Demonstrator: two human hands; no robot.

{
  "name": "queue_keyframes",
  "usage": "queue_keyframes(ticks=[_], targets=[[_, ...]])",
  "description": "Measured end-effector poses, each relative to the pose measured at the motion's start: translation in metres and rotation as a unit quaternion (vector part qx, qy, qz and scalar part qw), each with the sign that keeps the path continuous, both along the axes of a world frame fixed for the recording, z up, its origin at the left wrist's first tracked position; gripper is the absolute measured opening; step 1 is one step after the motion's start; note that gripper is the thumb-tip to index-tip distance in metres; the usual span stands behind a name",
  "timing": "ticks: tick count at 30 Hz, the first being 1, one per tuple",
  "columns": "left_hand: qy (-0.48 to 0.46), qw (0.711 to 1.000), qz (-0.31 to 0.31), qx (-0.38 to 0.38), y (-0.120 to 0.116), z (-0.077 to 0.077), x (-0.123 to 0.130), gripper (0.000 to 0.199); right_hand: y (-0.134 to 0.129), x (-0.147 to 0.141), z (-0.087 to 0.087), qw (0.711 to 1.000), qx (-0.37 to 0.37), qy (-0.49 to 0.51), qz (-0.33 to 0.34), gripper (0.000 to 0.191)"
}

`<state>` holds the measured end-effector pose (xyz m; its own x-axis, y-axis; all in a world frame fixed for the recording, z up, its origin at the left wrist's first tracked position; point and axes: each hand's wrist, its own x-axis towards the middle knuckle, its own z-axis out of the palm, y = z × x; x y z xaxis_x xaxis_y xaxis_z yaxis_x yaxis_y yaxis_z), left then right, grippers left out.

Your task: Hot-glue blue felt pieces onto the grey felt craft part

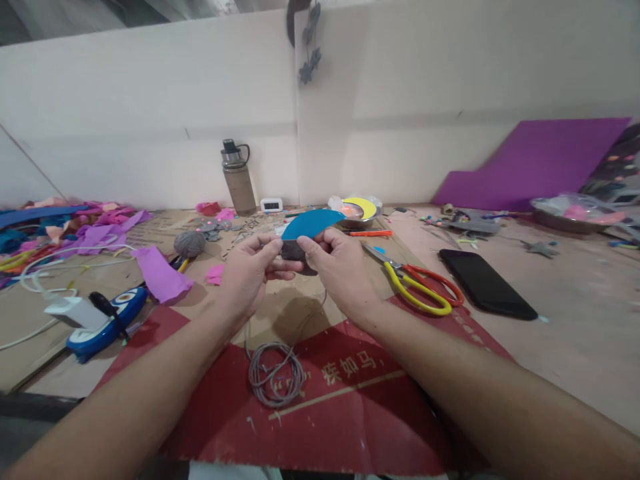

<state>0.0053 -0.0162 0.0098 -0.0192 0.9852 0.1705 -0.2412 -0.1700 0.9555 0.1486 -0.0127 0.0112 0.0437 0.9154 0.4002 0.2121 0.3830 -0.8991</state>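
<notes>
Both hands are raised over the table's middle around a blue curved piece of sheet material [313,223], with a dark grey piece [293,251] along its lower left edge. My left hand [253,267] pinches the left end, thumb against the grey part. My right hand [340,263] grips from the right, its thumb pressed on the front and its fingers mostly hidden behind. How the grey and blue pieces are joined cannot be made out. Below the hands, a coil of grey cord [276,375] lies on red printed cardboard [350,413].
Yellow-and-orange-handled scissors [425,287] and a black phone [487,283] lie to the right. A grey yarn ball [190,244], a blue power strip [107,327] and coloured scraps [100,237] are leftward. A bottle [239,180] and a bowl with a yellow crescent [364,208] stand behind.
</notes>
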Motion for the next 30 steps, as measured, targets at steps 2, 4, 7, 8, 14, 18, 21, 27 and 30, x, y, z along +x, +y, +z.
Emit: queue_keyframes(ticks=[2, 4, 7, 8, 14, 18, 21, 27, 30], targets=[[0.010, 1.000, 0.010, 0.005, 0.000, 0.001, 0.000, 0.020, 0.001, 0.000, -0.001, 1.000, 0.003, -0.005, 0.003, 0.032], [0.016, 0.999, 0.029, 0.009, 0.001, 0.001, 0.000, 0.020, 0.002, -0.001, -0.003, 1.000, 0.013, -0.017, 0.007, 0.032], [0.016, 0.998, 0.056, 0.016, 0.003, 0.000, -0.001, 0.022, 0.004, -0.002, -0.005, 0.998, 0.033, -0.046, 0.006, 0.031], [0.017, 0.998, 0.060, 0.018, 0.003, 0.000, -0.001, 0.022, 0.004, -0.002, -0.005, 0.998, 0.036, -0.052, 0.003, 0.031], [0.024, 0.998, 0.048, 0.023, 0.002, -0.003, -0.001, 0.021, 0.005, -0.001, -0.001, 0.999, 0.021, -0.030, -0.014, 0.034], [0.029, 0.996, 0.071, 0.035, 0.003, -0.002, -0.001, 0.022, 0.008, 0.000, -0.003, 0.999, -0.012, -0.036, -0.029, 0.032], [0.036, 0.994, 0.087, 0.052, 0.005, -0.002, -0.002, 0.022, 0.009, 0.000, -0.003, 0.999, -0.028, -0.037, -0.016, 0.028], [0.058, 0.991, 0.094, 0.079, 0.008, -0.005, -0.005, 0.019, 0.006, -0.001, -0.005, 0.997, -0.063, 0.043, 0.020, 0.026], [0.058, 0.987, 0.112, 0.097, 0.013, -0.006, -0.009, 0.019, 0.005, -0.005, -0.011, 0.986, -0.135, 0.074, 0.071, 0.021]])
